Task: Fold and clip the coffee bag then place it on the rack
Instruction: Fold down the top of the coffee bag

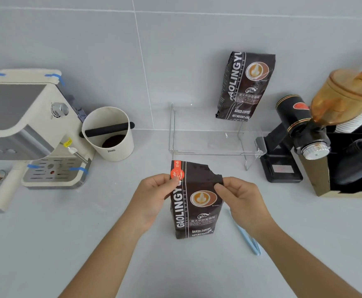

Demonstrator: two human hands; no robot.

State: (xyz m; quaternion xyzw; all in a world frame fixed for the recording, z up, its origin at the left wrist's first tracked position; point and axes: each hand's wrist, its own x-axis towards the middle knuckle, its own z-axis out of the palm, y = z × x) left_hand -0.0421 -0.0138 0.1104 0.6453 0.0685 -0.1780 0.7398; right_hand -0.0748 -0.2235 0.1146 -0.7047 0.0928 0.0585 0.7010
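A dark brown coffee bag (194,214) stands upright on the grey counter in front of me, its torn top edge open. My left hand (154,195) pinches the bag's upper left corner by the red sticker. My right hand (241,197) pinches the upper right corner. A light blue clip (247,235) lies on the counter to the right of the bag, partly under my right forearm. Behind the bag stands a clear acrylic rack (216,143), and a second coffee bag (245,86) stands on its right end against the wall.
A cream espresso machine (31,130) sits at the left with a white knock box (109,134) beside it. A black grinder (298,134) with an amber hopper and a box of black cup lids (352,164) stand at the right.
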